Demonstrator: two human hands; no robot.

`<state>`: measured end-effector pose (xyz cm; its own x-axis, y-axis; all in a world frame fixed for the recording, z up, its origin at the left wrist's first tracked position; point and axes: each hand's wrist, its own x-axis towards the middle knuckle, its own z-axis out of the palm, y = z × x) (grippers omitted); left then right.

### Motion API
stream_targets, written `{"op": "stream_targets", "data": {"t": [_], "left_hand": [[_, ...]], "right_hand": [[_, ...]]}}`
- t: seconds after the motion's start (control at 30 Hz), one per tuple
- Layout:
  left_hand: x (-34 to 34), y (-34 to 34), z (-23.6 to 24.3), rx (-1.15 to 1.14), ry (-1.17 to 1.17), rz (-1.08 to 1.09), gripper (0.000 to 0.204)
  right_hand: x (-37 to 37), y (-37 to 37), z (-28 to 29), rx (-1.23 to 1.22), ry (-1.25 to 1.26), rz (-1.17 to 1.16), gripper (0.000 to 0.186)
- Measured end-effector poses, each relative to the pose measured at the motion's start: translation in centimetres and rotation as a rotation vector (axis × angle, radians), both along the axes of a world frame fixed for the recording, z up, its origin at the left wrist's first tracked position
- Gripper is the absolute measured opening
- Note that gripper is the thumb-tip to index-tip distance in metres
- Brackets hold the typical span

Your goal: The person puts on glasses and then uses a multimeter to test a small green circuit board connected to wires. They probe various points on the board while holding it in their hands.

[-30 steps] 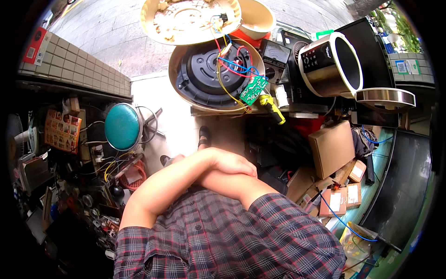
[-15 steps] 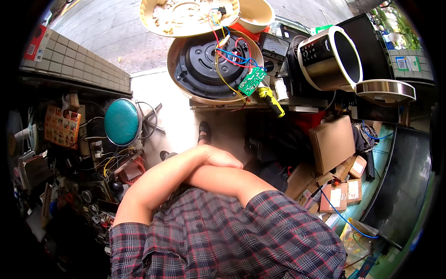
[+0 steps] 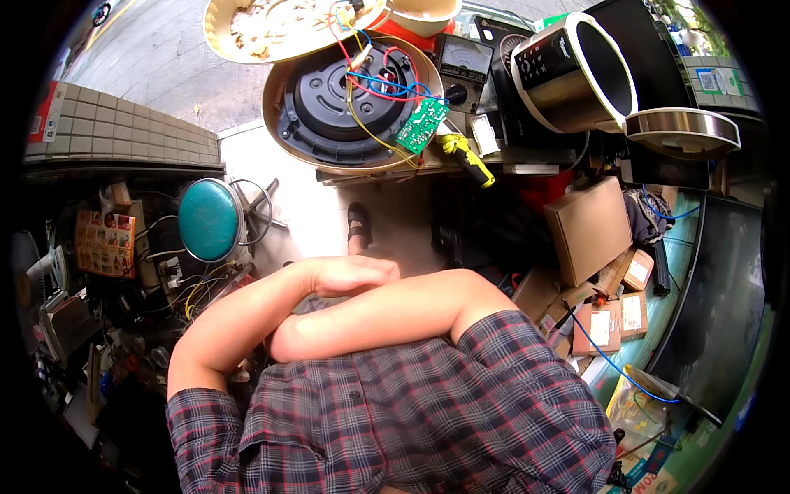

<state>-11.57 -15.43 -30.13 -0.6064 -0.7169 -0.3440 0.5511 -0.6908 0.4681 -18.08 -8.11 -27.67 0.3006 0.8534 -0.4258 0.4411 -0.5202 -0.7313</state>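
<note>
My checked shirt [image 3: 329,420] is matt cloth; the black housing [image 3: 346,86] before me looks smooth plastic, the cooker shell [image 3: 569,109] partly glossy metal.

The left arm [image 3: 239,317] and right arm [image 3: 387,306] are folded inward, elbows bent; the left hand [image 3: 354,275], back upward, lies alongside the latter.

Strong daylight whitens the floor [image 3: 311,193] right of the green stool [image 3: 211,221]; clutter [image 3: 152,358] below the stool lies in deep shadow. Fisheye distortion bends the tiled wall [image 3: 132,128] above the stool.
</note>
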Motion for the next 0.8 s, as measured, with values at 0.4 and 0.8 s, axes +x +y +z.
{"op": "stream_targets", "data": {"t": [0.4, 0.8], "left_hand": [[-2.2, -0.5, 0.7, 0.161, 0.317, 0.189, 0.029], [-3.9, -1.8, 2.3, 0.175, 0.305, 0.241, 0.037]], "right_hand": [[0.0, 0.4, 3.5, 0.074, -0.016, 0.088, 0.021], [0.3, -1.2, 5.9, 0.205, -0.017, 0.197, 0.029]]}}
